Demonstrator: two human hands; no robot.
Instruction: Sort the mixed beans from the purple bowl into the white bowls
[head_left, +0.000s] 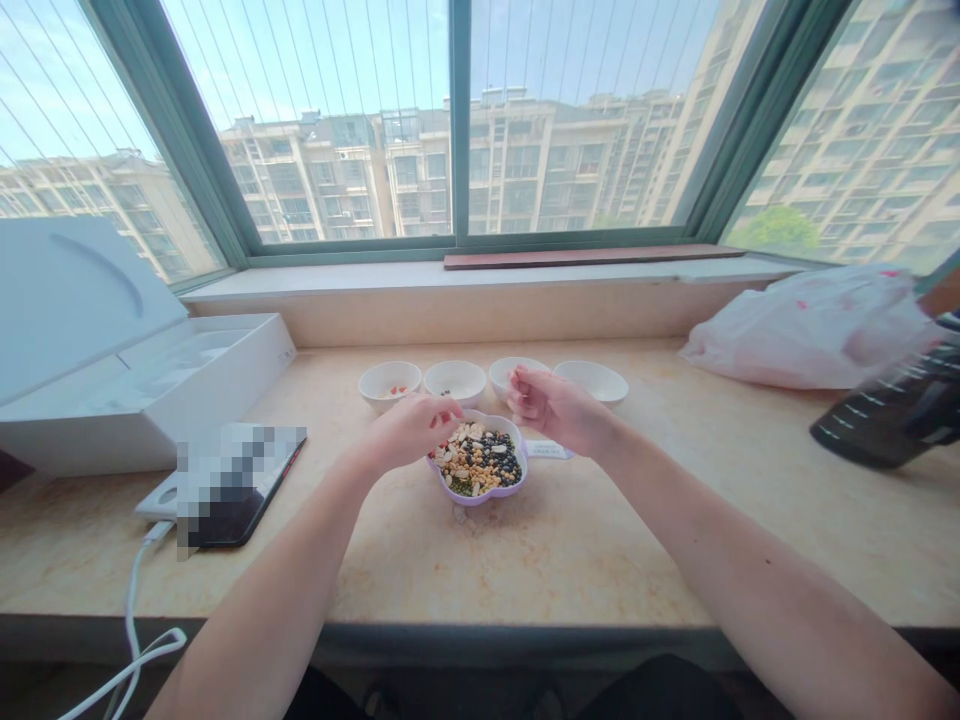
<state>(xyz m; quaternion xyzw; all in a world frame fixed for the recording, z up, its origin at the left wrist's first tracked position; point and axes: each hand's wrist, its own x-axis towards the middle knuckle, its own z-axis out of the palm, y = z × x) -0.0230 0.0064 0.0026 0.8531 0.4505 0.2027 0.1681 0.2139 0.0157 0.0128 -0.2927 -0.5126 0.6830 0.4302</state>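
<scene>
A purple-rimmed, flower-shaped bowl holds mixed black, green and yellow beans with pale, peanut-like pieces. Over its upper left edge my left hand reaches in with bent fingers drawn together; whatever they pinch is hidden. My right hand is closed with its fingertips pressed together, in front of the third white bowl. I cannot make out anything in it. Behind the hands, the leftmost white bowl has a few red bits and the second white bowl a few dark ones. The fourth white bowl stands at the right.
A pale labelled strip lies beside the purple bowl. To the left are an open white box, a phone and a white cable. A plastic bag and a dark bottle are at the right.
</scene>
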